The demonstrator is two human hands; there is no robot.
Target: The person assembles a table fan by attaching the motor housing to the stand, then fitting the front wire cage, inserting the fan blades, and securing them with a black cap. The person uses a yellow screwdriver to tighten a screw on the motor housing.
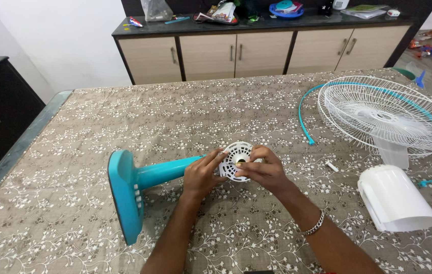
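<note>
In the head view, the left hand (201, 176) and the right hand (263, 169) both closed their fingers on a white slotted round motor cover (234, 159) at the table's centre, fitted to the end of a teal fan stand (140, 183) lying toward nine o'clock. A white wire fan grille (384, 114) lay at two o'clock, a white plastic housing (396, 199) at four o'clock.

We cannot see where the teal stand (140, 182) meets the white slotted disc (235, 158); our left hand (200, 175) and right hand (261, 170) cover that joint. The wire fan guard (383, 114) runs off the right edge.
</note>
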